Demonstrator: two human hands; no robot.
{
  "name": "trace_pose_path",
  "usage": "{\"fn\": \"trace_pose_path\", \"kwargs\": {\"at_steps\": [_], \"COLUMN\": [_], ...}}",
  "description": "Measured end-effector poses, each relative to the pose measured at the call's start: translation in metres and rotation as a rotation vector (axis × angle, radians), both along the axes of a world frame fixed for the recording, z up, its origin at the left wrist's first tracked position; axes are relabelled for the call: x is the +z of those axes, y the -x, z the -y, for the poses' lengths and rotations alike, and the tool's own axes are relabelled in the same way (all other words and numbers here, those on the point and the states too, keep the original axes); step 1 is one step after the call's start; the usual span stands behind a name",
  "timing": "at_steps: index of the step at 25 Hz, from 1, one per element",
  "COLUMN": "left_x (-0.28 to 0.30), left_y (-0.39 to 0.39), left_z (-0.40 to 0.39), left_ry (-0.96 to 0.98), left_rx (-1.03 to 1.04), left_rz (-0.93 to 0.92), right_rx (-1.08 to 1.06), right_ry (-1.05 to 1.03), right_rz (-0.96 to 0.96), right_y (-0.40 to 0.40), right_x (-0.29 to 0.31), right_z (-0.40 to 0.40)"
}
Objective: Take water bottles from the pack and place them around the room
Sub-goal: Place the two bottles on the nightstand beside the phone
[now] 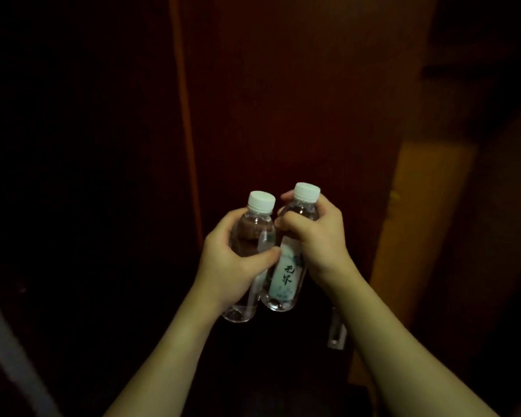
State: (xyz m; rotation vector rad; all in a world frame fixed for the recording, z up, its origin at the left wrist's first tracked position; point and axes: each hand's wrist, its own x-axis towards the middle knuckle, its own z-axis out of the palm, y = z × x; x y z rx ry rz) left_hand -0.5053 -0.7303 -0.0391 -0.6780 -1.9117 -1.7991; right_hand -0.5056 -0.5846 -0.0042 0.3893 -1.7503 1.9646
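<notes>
Both hands, left (232, 260) and right (316, 236), each grip one capped bottle (250, 236), (286, 275), touching. Carrying step, likely. Next: find a surface in the dark room.

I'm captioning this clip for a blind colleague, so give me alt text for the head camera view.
Two bare hands each hold an upright clear water bottle with a white cap, side by side: the left hand on the left bottle, the right hand on the labelled right bottle. Behind them is a dim reddish-brown wooden panel.

Both forearms reached forward; left hand (233, 260) and right hand (319, 236) each curled shut, knuckles nearly touching.
</notes>
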Motion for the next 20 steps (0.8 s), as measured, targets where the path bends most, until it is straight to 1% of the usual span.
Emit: {"fn": "trace_pose_path", "kwargs": {"at_steps": [3, 5, 8, 12, 14, 16, 20], "left_x": [0.013, 0.02, 0.025, 0.024, 0.023, 0.021, 0.013], "left_y": [-0.01, -0.025, -0.068, -0.157, -0.208, -0.261, -0.356], "left_z": [-0.068, -0.126, -0.231, -0.376, -0.44, -0.5, -0.594], "left_ry": [0.006, -0.008, -0.036, -0.049, -0.056, -0.061, -0.056], "left_rx": [-0.207, -0.347, -0.566, -0.861, -0.974, -1.078, -1.283], "left_rz": [-0.021, -0.034, -0.012, 0.018, 0.051, 0.055, 0.053], "right_rx": [-0.149, -0.272, -0.509, -0.842, -0.97, -1.09, -1.34], "right_ry": [-0.003, -0.001, 0.004, 0.047, 0.026, 0.007, -0.007], "right_rz": [-0.014, -0.029, -0.049, -0.027, -0.013, 0.002, 0.026], "right_y": [-0.037, -0.07, -0.138, -0.253, -0.317, -0.381, -0.486], "right_x": [0.013, 0.019, 0.024, 0.025, 0.026, 0.027, 0.021], "right_z": [-0.069, -0.122, -0.212, -0.332, -0.384, -0.427, -0.49]}}
